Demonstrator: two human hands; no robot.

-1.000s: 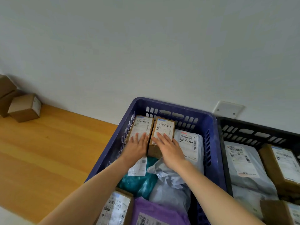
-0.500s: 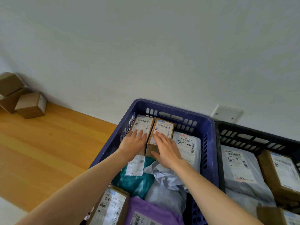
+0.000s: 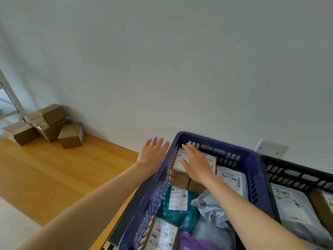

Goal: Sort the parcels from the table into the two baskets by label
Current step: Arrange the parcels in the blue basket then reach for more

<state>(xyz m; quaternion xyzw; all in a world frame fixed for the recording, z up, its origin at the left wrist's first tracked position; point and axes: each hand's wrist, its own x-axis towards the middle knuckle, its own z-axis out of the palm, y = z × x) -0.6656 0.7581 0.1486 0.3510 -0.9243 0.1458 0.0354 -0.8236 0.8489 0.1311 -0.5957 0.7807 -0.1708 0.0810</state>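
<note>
1. Parcels [image 3: 52, 127], a loose pile of plain brown boxes, sit at the far left of the wooden worktop [image 3: 54, 177], against the white wall [image 3: 180, 69].
2. At the right of the worktop stands the blue basket [image 3: 259, 186]. It holds a teal mailer [image 3: 180, 215], a grey mailer [image 3: 232, 177], a purple mailer [image 3: 191, 240] and a near box [image 3: 162, 233] with a label on top.
3. Just beside it on the right, the black basket [image 3: 295, 174] holds a grey bag [image 3: 292, 204] and a brown carton [image 3: 322, 204].
4. Two labelled boxes [image 3: 180, 177] stand side by side in the blue basket's far left corner.
5. The right hand [image 3: 196, 163] lies flat on their tops with its fingers straight, gripping nothing.
6. The left hand [image 3: 153, 152] hovers outside that corner, above the worktop, with its fingers spread and nothing in it.
</note>
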